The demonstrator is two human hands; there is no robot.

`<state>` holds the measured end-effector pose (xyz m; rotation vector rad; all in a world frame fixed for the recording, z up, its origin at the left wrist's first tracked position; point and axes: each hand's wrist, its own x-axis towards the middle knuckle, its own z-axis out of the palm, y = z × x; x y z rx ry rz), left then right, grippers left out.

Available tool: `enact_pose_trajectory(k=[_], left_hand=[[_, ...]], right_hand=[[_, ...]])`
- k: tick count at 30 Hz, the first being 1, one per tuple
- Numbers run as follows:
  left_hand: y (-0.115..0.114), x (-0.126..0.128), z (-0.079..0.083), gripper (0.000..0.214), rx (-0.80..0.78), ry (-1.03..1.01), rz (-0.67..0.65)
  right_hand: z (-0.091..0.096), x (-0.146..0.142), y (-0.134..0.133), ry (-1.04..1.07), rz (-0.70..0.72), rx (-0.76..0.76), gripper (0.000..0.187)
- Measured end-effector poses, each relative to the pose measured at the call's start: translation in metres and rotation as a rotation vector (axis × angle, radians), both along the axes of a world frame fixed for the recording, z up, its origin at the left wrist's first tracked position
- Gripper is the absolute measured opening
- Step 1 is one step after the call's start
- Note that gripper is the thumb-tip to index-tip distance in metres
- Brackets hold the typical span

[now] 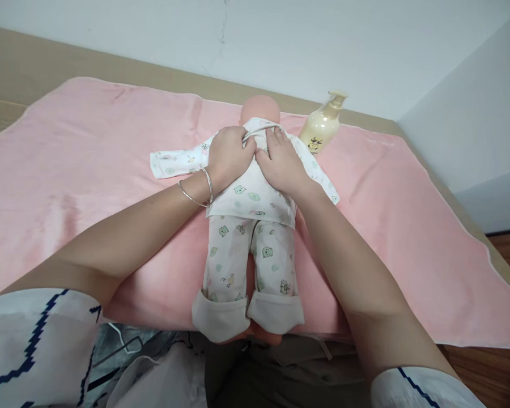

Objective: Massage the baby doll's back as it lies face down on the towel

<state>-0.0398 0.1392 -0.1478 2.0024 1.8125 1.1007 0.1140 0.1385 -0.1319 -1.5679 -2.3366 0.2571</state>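
Note:
A baby doll (260, 107) lies stretched out with its smooth peach head at the far end; no face shows. It wears a white baby shirt (255, 195) printed with small green animals, and matching trousers (227, 260) with turned-up cuffs. My left hand (230, 153), a silver bangle at its wrist, is closed on the shirt's upper front, where the cloth bunches into a fold. Beside it, my right hand (283, 161) rests on the shirt with its fingers extended, fingertips at the same fold. The shirt's sleeves spread out to both sides.
Under the doll, a pink blanket (110, 130) covers a wooden surface. A cream pump bottle (323, 122) stands right of the doll's head. White walls rise behind and to the right. Below the near edge, a clothes hanger (130, 344) and fabric show.

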Motion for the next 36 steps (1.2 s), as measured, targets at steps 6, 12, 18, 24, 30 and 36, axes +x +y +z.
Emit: enact_pose_trajectory(k=[6,12,18,24,30,36], left_hand=[[0.003,-0.001,-0.004,0.027,0.031,0.011,0.005],[0.008,-0.002,-0.010,0.026,0.078,0.003,-0.017],[0.007,-0.001,-0.013,0.026,0.169,0.009,-0.081],[0.007,0.000,-0.010,0.027,0.103,0.000,-0.049],[0.005,0.001,-0.004,0.027,0.060,0.013,-0.020],[-0.009,0.003,0.000,0.025,0.095,0.055,-0.056]], right_hand=[[-0.002,0.001,0.001,0.003,0.018,0.029,0.073],[-0.004,0.000,0.002,0.007,0.020,0.040,0.072],[0.012,-0.004,-0.014,-0.061,-0.007,0.083,0.059],[0.030,-0.014,-0.039,-0.213,-0.071,0.139,0.041],[0.025,-0.013,-0.033,-0.135,-0.048,0.091,0.043],[-0.001,0.007,0.008,0.067,0.014,0.038,0.064]])
